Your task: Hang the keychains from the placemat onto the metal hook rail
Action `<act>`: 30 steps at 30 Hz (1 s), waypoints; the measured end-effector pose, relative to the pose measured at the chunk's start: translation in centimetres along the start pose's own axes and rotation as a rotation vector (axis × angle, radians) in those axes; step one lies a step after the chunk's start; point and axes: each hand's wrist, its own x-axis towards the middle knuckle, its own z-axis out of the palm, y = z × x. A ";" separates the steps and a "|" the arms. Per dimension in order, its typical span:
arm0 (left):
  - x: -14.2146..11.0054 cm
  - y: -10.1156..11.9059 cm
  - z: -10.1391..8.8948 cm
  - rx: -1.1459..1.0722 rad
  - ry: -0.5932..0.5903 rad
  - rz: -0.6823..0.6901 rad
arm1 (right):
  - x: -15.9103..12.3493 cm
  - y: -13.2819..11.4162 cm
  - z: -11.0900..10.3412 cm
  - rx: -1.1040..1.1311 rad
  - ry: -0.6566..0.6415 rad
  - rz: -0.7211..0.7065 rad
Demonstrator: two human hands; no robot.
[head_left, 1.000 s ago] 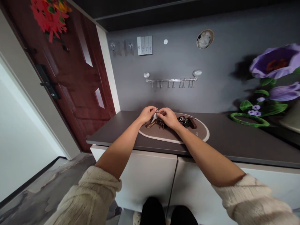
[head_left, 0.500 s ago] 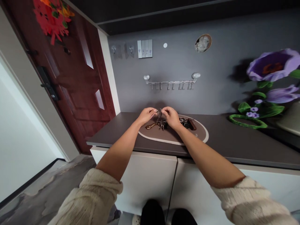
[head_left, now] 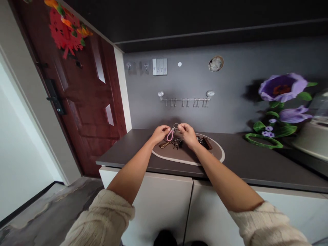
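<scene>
My left hand (head_left: 161, 133) is closed, its thumb and fingertips pinching the metal clasp end of a keychain with a pink strap loop (head_left: 169, 136). The loop hangs down beside those fingertips. A thin metal key ring (head_left: 175, 125) stands up between both hands, and my right hand (head_left: 188, 134) pinches its right side. Below them, a bunch of keys (head_left: 176, 144) and a brown patterned fob (head_left: 165, 145) lie on an oval brown mat (head_left: 189, 156) with a pale border. Right of my right hand lie more dark keys and a reddish-brown block-shaped piece (head_left: 207, 143), partly hidden by that hand.
A clear rail with several hooks (head_left: 185, 99) is fixed to the grey wall behind the counter (head_left: 235, 157). Purple artificial flowers (head_left: 283, 88) stand at the right. A dark red door (head_left: 89, 99) is at the left, and a dark shelf (head_left: 194, 20) overhangs above.
The view has tilted upward, so things sit lower in the picture. The pink strap loop now shows plainly between my hands, and the ring stands clear. Both hands remain closed.
</scene>
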 end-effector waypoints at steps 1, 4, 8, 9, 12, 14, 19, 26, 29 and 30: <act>0.0 0.0 0.0 0.039 0.017 -0.002 | 0.0 -0.1 0.0 0.004 0.011 0.001; -0.1 -0.1 -0.2 0.227 0.126 -0.033 | -0.1 -0.4 0.1 -0.005 0.040 0.002; -0.2 -0.3 -0.5 0.435 0.300 -0.055 | 0.2 -1.2 0.3 -0.020 0.051 -0.019; -0.2 -0.3 -0.5 0.479 0.325 -0.065 | 0.4 -1.5 0.3 -0.020 0.054 -0.029; -0.3 -0.2 -0.6 0.576 0.381 -0.070 | 1.6 -2.1 0.5 -0.034 0.055 -0.039; -0.4 0.0 -0.7 0.612 0.396 -0.067 | 2.8 -2.4 0.7 -0.045 0.059 -0.041; -0.4 0.1 -0.7 0.638 0.417 -0.087 | 6.3 -2.8 1.6 -0.046 0.095 -0.023; -0.2 -0.2 -0.6 0.664 0.398 -0.103 | 10.9 -2.7 3.2 -0.164 0.187 -0.019; -0.1 -0.1 -0.6 0.676 0.391 -0.112 | 12.5 -2.2 3.9 -0.201 0.220 -0.035; -0.1 -0.1 -0.6 0.680 0.393 -0.119 | 12.9 -2.0 4.2 -0.214 0.232 -0.038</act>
